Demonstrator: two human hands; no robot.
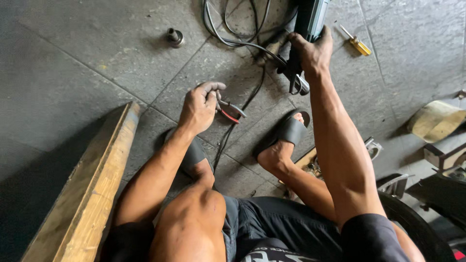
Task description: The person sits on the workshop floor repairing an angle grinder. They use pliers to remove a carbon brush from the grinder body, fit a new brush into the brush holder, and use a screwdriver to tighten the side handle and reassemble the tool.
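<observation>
At the far left one long wooden beam (92, 189) lies aslant on the grey stone floor (63, 73). Beyond it, up near the top, a single small metal socket-like piece (174, 37) stands alone on the tiles, well apart from everything else.

The left hand (200, 106) comes next, curled loosely with the fingers bent around the handles of one pair of pliers (228, 110), red and black in the grips; the pliers' nose points right and sits just above the floor. Below that hand one foot in a black slide sandal (191, 155) is partly hidden by the knee; a second black sandal (291, 130) shows on the other foot to the right.

Several black cables (233, 29) loop at the top centre and one runs down between the feet.

The right hand (313, 53) is clenched around the dark body of one power tool (310, 19), whose upper part leaves the frame; a metal fitting hangs at its lower end beside the wrist.

Just right of that hand lies one yellow-handled screwdriver (357, 43). Farther right, a pale folded piece (437, 120) rests at the frame's edge.
</observation>
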